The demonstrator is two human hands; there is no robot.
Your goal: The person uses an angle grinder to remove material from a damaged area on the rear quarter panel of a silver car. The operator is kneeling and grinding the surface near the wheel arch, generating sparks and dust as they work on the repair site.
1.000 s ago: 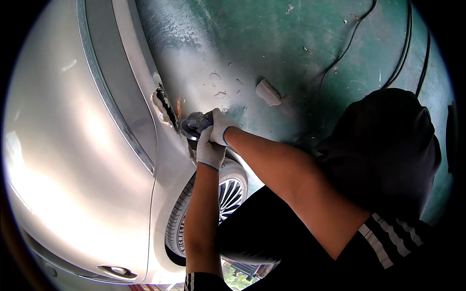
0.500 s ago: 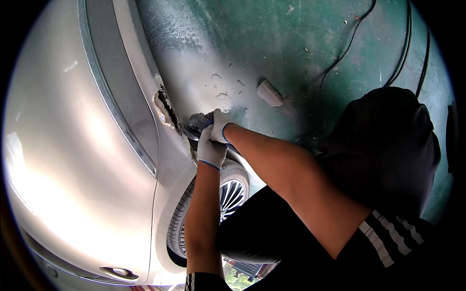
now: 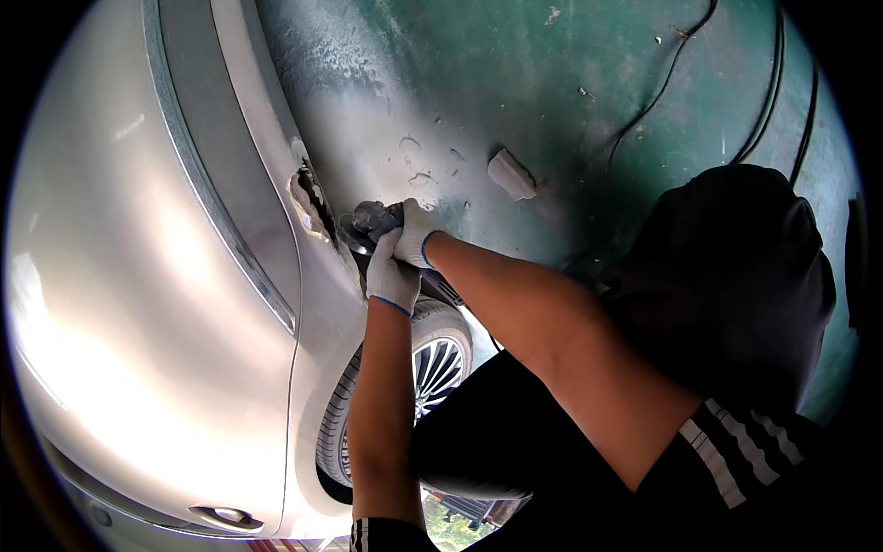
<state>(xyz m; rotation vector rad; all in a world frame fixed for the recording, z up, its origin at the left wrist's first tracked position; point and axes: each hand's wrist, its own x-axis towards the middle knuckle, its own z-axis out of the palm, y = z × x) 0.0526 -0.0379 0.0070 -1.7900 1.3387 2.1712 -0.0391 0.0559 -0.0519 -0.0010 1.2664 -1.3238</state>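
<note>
Both my hands wear white knit gloves with blue cuffs and grip a dark angle grinder (image 3: 375,219). My right hand (image 3: 420,232) is wrapped round it on the far side. Closer to the wheel, my left hand (image 3: 393,277) closes on its body. The grinder's head sits beside the lower sill (image 3: 329,267) of a silver-beige car (image 3: 166,304). Just beyond the head, a ragged, torn hole (image 3: 311,204) with bare, flaking edges opens in the sill. Whether the disc touches the metal, I cannot tell.
A wheel (image 3: 440,368) with a multi-spoke rim stands just below my hands. On the green, dust-covered floor (image 3: 552,83) lies a greyish block (image 3: 511,175), with small scraps around it. Black cables (image 3: 763,101) run across the floor at far right.
My hands and the grinder have shifted slightly left, closer to the sill. More of the grinder's dark body shows below my right wrist.
</note>
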